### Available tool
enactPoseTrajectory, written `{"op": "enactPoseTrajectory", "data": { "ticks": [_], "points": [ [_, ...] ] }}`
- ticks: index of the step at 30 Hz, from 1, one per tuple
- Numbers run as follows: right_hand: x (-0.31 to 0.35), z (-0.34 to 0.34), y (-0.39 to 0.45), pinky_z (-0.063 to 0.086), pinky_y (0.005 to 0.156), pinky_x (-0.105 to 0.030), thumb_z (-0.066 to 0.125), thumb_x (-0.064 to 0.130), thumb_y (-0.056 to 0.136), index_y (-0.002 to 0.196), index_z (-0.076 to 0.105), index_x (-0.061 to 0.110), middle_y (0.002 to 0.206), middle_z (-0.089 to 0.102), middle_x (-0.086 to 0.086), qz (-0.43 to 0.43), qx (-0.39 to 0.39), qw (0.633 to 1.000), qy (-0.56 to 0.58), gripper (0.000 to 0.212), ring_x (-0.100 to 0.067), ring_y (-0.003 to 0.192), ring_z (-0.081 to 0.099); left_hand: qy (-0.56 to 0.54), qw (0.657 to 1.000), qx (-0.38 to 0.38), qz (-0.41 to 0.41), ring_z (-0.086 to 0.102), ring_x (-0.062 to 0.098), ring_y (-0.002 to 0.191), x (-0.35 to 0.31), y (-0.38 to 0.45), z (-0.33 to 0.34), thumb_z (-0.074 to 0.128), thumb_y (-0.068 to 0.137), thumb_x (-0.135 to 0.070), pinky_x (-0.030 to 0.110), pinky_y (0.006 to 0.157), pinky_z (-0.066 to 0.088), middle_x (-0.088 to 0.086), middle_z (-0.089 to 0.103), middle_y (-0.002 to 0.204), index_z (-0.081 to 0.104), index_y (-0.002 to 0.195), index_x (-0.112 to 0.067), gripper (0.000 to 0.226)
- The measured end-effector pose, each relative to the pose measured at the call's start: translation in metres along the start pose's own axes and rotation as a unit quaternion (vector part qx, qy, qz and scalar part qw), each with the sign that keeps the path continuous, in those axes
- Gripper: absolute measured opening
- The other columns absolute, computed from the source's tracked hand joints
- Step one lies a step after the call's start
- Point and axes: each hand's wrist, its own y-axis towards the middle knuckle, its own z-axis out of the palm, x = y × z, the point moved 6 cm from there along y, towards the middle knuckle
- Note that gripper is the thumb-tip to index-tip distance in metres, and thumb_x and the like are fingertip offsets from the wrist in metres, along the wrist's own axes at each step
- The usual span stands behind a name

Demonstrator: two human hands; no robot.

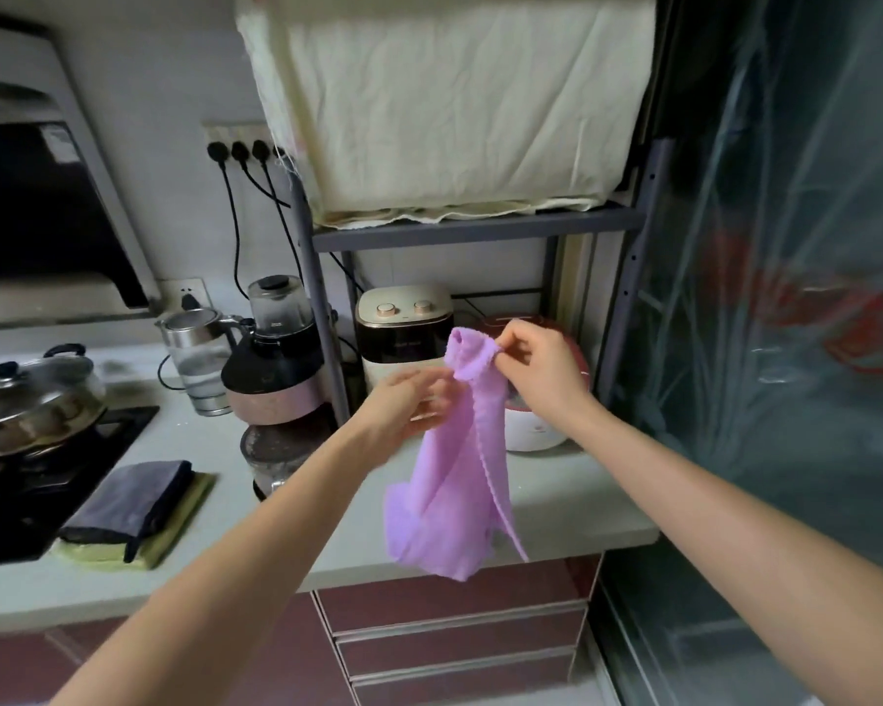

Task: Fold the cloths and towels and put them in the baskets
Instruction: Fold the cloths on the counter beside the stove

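- Your right hand (531,366) pinches the top corner of the purple cloth (452,476); the cloth hangs below it, above the countertop (276,542) edge.
- Your left hand (404,402) touches the cloth's left edge, fingers blurred; grip cannot be told.
- Left on the counter: a folded dark cloth (133,507) stacked on a green cloth (174,532).
- Behind the hands: rack post (322,318), blender (276,349), kettle (200,359), white appliance (404,328).
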Motion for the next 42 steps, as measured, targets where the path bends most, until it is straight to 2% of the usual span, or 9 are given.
{"op": "enactPoseTrajectory", "data": {
  "ticks": [4,12,16,19,22,27,34,38,42],
  "points": [
    [0.007,-0.005,0.014,0.052,0.062,-0.043,0.06,-0.003,0.08,0.07,0.06,0.007,0.061,0.059,-0.002,0.005,-0.043,0.999,0.017,0.014,-0.016,0.061,0.052,0.19,0.98,-0.001,0.06,0.062,0.011,0.092,0.036,-0.002,0.011,0.075,0.076,-0.041,0.027,0.086,0.05,0.001,0.068,0.102,0.063,0.111,-0.014,0.045],
    [0.001,-0.04,0.008,0.055,0.066,-0.03,0.057,0.008,0.091,0.091,0.056,0.003,0.083,0.063,-0.009,0.046,-0.113,0.993,-0.005,0.005,-0.022,0.078,0.063,0.453,0.877,0.124,0.1,0.044,0.012,0.067,0.089,0.003,-0.002,0.062,0.085,-0.022,0.037,0.069,0.045,0.002,0.06,0.074,0.06,0.077,-0.006,0.018],
    [-0.021,-0.071,-0.007,0.047,0.077,-0.022,0.046,0.002,0.093,0.103,0.05,0.012,0.101,0.06,-0.006,0.098,-0.156,0.982,-0.036,0.015,-0.015,0.092,0.057,0.435,0.878,0.133,0.15,0.028,0.006,0.055,0.072,-0.003,0.004,0.054,0.096,-0.017,0.025,0.055,0.026,-0.004,0.033,0.06,0.043,0.063,-0.008,0.036],
    [-0.051,-0.07,-0.017,0.048,0.08,-0.034,0.045,-0.001,0.088,0.112,0.05,0.017,0.113,0.054,-0.007,0.165,0.05,0.962,-0.211,0.03,-0.023,0.102,0.056,0.389,0.89,0.111,0.21,0.029,0.004,0.051,0.037,-0.009,0.025,0.05,0.099,-0.021,0.02,0.051,0.024,-0.009,0.032,0.055,0.041,0.064,-0.013,0.037],
    [-0.062,-0.043,-0.048,0.048,0.098,-0.041,0.07,0.023,0.08,0.128,0.046,0.029,0.133,0.048,-0.001,0.225,0.267,0.927,-0.135,0.055,-0.019,0.118,0.051,0.377,0.878,0.143,0.258,0.033,0.001,0.05,-0.005,-0.014,0.054,0.054,0.097,-0.02,0.015,0.05,0.028,-0.01,0.038,0.054,0.053,0.066,-0.007,0.033],
    [-0.043,-0.013,-0.061,0.053,0.091,-0.042,0.07,0.025,0.081,0.105,0.066,0.015,0.102,0.069,-0.006,0.188,0.268,0.944,-0.025,0.026,-0.019,0.094,0.066,0.387,0.85,0.182,0.307,0.047,0.003,0.064,-0.054,-0.017,0.08,0.058,0.094,-0.026,0.026,0.063,0.043,0.005,0.064,0.07,0.069,0.076,-0.012,0.025],
    [-0.044,-0.016,-0.056,0.053,0.069,-0.03,0.06,0.01,0.09,0.087,0.068,0.014,0.084,0.066,-0.004,0.163,0.218,0.96,-0.067,0.009,-0.013,0.076,0.061,0.374,0.902,0.173,0.13,0.054,0.004,0.068,-0.022,-0.02,0.015,0.07,0.083,-0.039,0.021,0.067,0.045,-0.005,0.062,0.073,0.07,0.081,-0.009,0.03],
    [-0.044,-0.005,-0.051,0.044,0.062,-0.021,0.058,0.013,0.092,0.082,0.067,0.017,0.081,0.064,0.002,0.149,0.186,0.965,-0.109,0.014,-0.008,0.072,0.057,0.519,0.838,0.168,0.01,0.064,0.014,0.072,0.034,-0.023,-0.035,0.079,0.065,-0.057,0.028,0.07,0.053,-0.004,0.067,0.076,0.068,0.083,-0.009,0.053],
    [-0.07,0.001,-0.042,0.042,0.068,-0.029,0.06,0.011,0.089,0.078,0.067,0.006,0.082,0.067,-0.016,0.186,0.135,0.96,-0.159,0.013,-0.02,0.075,0.057,0.577,0.809,0.112,-0.028,0.044,0.014,0.063,0.058,-0.028,-0.073,0.077,0.067,-0.058,0.028,0.059,0.034,-0.002,0.049,0.067,0.055,0.069,-0.01,0.053]
  ]
}}
